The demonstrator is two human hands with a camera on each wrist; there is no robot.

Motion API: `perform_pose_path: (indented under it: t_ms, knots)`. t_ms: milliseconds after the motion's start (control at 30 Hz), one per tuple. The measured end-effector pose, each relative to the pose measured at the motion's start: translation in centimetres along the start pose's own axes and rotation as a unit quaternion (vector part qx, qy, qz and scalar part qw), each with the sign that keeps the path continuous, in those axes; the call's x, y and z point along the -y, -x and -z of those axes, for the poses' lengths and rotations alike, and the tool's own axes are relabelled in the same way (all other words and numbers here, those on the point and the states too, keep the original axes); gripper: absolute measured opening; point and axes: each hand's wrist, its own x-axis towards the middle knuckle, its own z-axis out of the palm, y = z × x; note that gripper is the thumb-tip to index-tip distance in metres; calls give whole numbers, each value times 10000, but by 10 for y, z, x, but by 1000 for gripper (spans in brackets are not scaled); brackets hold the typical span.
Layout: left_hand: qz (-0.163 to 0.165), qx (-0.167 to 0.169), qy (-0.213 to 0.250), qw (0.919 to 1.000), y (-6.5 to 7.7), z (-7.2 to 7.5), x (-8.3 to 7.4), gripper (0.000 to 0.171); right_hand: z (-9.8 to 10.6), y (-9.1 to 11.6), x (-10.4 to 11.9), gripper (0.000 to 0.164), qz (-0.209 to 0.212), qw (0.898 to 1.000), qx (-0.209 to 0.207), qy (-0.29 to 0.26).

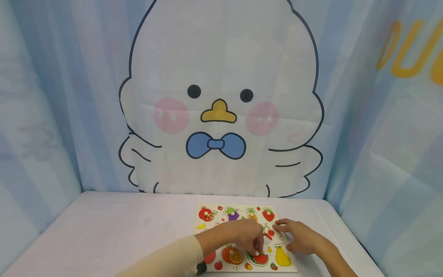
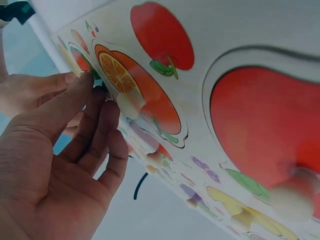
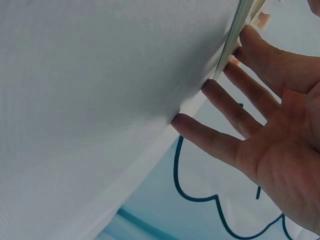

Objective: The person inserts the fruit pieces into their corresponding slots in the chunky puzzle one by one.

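A wooden fruit peg puzzle board point(image 1: 292, 265) lies on the table near its front edge. My left hand point(image 1: 247, 234) reaches across it and pinches the small knob of the watermelon piece point(image 1: 261, 260) with thumb and fingertips. Beside that piece sits the orange piece point(image 2: 160, 102) with its pale round knob point(image 2: 129, 105). At the board's right side, my right hand point(image 1: 304, 236) touches the edge with its fingers spread and fairly straight. In the right wrist view, fingertips point(image 3: 212, 90) rest along the board edge and the white tabletop.
A yellow pear piece point(image 1: 283, 256) lies right of the watermelon, and pomegranate point(image 1: 206, 214), grapes point(image 1: 232, 214) and strawberry point(image 1: 268, 215) fill the far row. The white table point(image 1: 104, 231) ends at a cloth backdrop point(image 1: 221, 173) with a cartoon bird.
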Motion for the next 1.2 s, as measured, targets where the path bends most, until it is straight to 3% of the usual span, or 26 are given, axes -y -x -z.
perform_pose_path:
  t_ms: [133, 300, 433, 600, 867, 967, 1200]
  knots:
    - [64, 7, 39, 10000, 2, -2, 1, 11, -1, -1, 2, 60, -212, 9998, -11, 33]
    - [-163, 1, 69, 9998, 8, -5, 4, 21, -1, -1, 4, 60, -255, 9997, 21, 15]
    - [-401, -174, 189, 9989, 18, -4, 6, 27, 1, -1, 5, 60, -198, 9998, 27, 50]
    - [-543, -440, 208, 9973, 33, 1, 13, 22, 3, 0, 6, 60, -203, 9998, 32, 75]
    - [-312, -597, 846, 9941, 66, 3, 21, 12, 3, 1, 6, 59, -344, 9992, 33, 180]
    - [-295, -749, 879, 9929, 79, 3, 25, 12, 3, 2, 5, 59, -305, 9993, -6, 228]
    - [255, -877, 1200, 9886, 121, 2, 34, 6, 1, 1, 5, 60, -357, 9992, 13, 168]
